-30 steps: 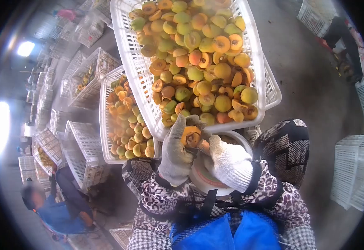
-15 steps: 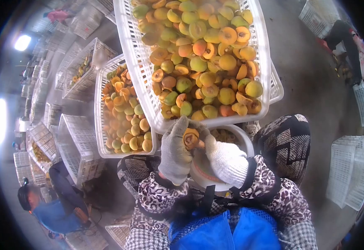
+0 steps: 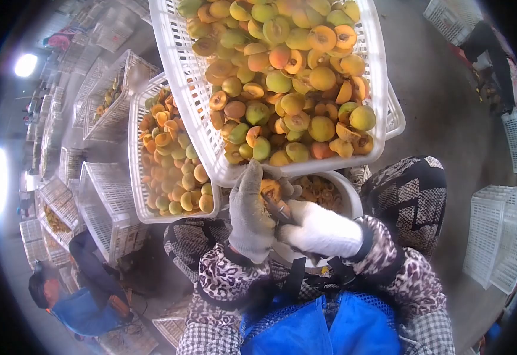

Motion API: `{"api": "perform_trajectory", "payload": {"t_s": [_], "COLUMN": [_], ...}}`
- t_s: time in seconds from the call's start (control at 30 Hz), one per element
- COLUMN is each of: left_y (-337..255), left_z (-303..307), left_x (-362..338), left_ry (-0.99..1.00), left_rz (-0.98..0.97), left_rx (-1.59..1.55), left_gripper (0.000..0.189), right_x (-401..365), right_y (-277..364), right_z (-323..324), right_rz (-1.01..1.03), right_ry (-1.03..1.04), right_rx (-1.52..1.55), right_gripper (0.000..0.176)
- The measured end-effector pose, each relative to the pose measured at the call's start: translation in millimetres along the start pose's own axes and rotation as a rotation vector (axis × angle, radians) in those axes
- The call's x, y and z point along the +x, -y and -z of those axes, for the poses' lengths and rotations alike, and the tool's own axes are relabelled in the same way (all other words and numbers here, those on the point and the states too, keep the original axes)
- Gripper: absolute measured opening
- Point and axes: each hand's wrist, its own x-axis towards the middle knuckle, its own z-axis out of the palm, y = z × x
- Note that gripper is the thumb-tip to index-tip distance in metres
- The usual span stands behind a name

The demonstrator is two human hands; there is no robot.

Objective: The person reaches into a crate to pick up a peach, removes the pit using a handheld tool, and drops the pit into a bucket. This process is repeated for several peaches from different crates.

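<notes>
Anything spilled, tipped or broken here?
Nothing stands out. Fruit lies inside the big crate and the side crate, none on the floor; the left hand holds a fruit half over the bucket.

Left hand wearing grey knit cloth glove, right hand wearing white one, both looking matt; crate showing white plastic lattice; bucket looking smooth plastic; fruit showing matt skins

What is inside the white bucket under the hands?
Brownish-orange fruit bits show at the far side of the white bucket. The left hand, gripping a fruit half, the right hand and the big crate cover the rest.
</notes>
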Motion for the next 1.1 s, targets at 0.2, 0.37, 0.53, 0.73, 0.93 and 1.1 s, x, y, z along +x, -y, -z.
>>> {"api": "perform_trajectory", "payload": {"t_s": [0.2, 0.37, 0.53, 0.73, 0.93, 1.1], "left_y": [-11, -7, -3, -29, -54, -17], "left_z": [0, 14, 44, 130, 110, 9], "left_x": [7, 7, 8, 39, 70, 131], "left_ry": [-0.009, -0.076, 0.071, -0.275, -0.665, 0.058], "left_rz": [0.164, 0.172, 0.294, -0.321, -0.949, -0.931], "left_rx": [0.087, 0.018, -0.337, 0.323, 1.542, 1.95], "left_gripper": [0.034, 0.03, 0.026, 0.023, 0.024, 0.038], "right_x": [5, 11, 15, -8, -18, -12], "right_y": [-20, 1, -14, -61, -104, -78], "right_z": [11, 6, -14, -25, -5, -10], "right_rz": [-0.364, -0.231, -0.212, 0.27, -0.014, -0.366], "right_ry": [0.624, 0.431, 0.669, 0.143, 0.324, 0.411], "right_rx": [1.188, 0.69, 0.858, -0.578, -0.871, -0.633], "right_gripper": [0.019, 0.019, 0.017, 0.018, 0.019, 0.035]}}
